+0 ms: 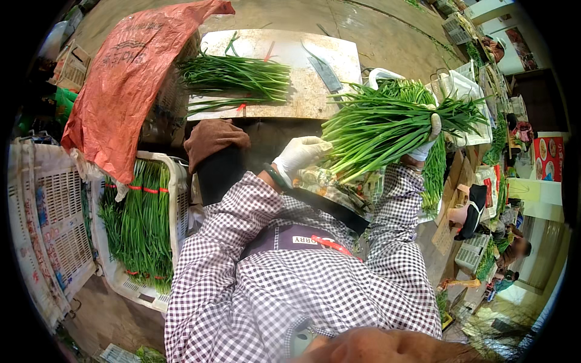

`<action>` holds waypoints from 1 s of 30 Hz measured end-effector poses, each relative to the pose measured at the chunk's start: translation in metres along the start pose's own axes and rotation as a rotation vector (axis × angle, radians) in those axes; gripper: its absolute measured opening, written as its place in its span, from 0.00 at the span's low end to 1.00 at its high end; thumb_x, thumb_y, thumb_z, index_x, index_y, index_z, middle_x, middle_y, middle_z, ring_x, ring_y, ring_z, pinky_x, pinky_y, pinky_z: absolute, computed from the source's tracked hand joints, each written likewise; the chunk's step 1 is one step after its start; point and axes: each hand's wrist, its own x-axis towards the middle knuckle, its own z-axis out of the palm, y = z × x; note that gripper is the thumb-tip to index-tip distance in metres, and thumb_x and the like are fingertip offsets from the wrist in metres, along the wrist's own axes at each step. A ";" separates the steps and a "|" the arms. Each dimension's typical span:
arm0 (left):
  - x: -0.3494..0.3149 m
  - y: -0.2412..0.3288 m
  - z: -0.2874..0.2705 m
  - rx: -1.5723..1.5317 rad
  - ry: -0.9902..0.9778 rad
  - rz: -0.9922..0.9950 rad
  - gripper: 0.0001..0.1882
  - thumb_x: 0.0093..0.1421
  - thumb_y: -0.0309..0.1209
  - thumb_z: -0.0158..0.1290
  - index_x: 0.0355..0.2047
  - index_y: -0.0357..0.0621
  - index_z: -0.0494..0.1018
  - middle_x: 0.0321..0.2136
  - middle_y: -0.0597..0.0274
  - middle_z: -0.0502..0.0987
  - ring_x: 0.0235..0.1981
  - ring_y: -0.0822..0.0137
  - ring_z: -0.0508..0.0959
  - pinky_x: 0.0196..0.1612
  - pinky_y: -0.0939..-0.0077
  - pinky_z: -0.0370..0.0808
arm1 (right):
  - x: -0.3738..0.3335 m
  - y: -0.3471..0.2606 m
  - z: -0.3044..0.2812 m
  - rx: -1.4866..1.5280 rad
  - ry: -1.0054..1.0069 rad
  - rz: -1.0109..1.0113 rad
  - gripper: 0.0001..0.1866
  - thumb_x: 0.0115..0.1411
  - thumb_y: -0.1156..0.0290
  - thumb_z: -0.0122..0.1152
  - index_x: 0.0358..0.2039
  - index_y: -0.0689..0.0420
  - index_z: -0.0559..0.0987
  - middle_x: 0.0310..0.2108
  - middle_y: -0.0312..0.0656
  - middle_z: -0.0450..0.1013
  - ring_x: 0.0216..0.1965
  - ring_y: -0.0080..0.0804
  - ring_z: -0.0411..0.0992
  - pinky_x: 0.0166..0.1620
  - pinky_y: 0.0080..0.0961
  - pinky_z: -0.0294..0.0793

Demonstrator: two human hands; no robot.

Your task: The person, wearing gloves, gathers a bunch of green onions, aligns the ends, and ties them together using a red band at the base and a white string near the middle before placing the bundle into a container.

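Note:
My right hand, in a white glove, is wrapped around a thick bunch of green garlic chives. The bunch is held in the air, its pale stalk ends toward the left and its leaf tips past my grip on the right. My left hand, also gloved in white, has its fingers pinched together at the pale stalk ends; what lies between them is hidden. On the pale board in front of me lie a smaller pile of chives, a red tie and a flat metal blade.
A red woven sack drapes at the left of the board. Below it, a white crate holds chive bundles with red ties. More chives fill a white basket on the right. A brown cloth lies near my left arm.

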 end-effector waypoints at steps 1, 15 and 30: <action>-0.002 0.000 0.004 -0.043 0.011 -0.004 0.13 0.60 0.35 0.60 0.42 0.42 0.77 0.33 0.69 0.79 0.31 0.79 0.75 0.36 0.85 0.71 | -0.001 0.002 0.006 0.008 0.012 -0.003 0.18 0.59 0.57 0.58 0.44 0.54 0.75 0.39 0.41 0.75 0.40 0.36 0.75 0.45 0.38 0.77; 0.004 -0.038 0.018 -0.272 0.090 0.101 0.15 0.61 0.26 0.56 0.48 0.38 0.74 0.42 0.62 0.79 0.43 0.71 0.78 0.46 0.77 0.75 | -0.008 0.004 0.016 -0.050 0.018 0.042 0.18 0.57 0.56 0.59 0.45 0.52 0.75 0.40 0.45 0.76 0.40 0.38 0.75 0.46 0.38 0.78; 0.008 -0.054 -0.008 0.132 0.238 0.353 0.06 0.59 0.26 0.59 0.37 0.40 0.78 0.31 0.72 0.77 0.32 0.79 0.73 0.40 0.83 0.71 | -0.001 -0.004 0.004 -0.085 -0.001 -0.012 0.17 0.59 0.59 0.56 0.46 0.53 0.74 0.42 0.42 0.75 0.42 0.37 0.74 0.48 0.36 0.76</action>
